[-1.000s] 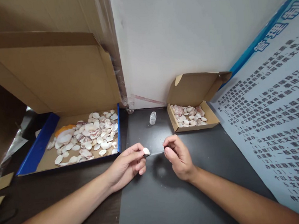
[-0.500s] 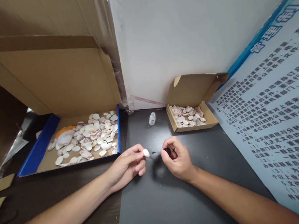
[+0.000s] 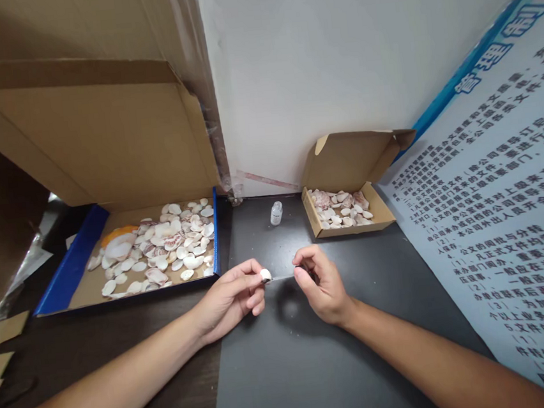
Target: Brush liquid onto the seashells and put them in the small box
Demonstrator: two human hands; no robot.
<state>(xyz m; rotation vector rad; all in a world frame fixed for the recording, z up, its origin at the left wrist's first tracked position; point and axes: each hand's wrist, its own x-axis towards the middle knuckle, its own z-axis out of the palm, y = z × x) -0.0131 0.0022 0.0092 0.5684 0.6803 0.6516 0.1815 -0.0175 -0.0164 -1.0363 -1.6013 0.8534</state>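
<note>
Between the thumb and fingertips of my left hand [image 3: 237, 297] is a small white ribbed seashell [image 3: 265, 274], held just above the dark tabletop. My right hand [image 3: 322, 284] is curled with thumb and index finger pinched, a short way to the right of the shell. A thin pale strand [image 3: 281, 277] runs from the shell towards the right fingertips; what exactly it is cannot be made out. Beyond the hands stands a small clear bottle [image 3: 276, 213] with a whitish label.
On the left an opened blue-edged cardboard box [image 3: 150, 135] holds many loose shells [image 3: 160, 243]. At back right is a smaller opened cardboard box [image 3: 358, 226], also with shells. A white wall [image 3: 311, 65] closes off the back, and a printed board [image 3: 498, 208] leans along the right.
The shell has turned in my left fingers and rises slightly. A pale strand now shows between it and my right hand, whose pinched fingers have shifted a little. The bottle and boxes stay put.
</note>
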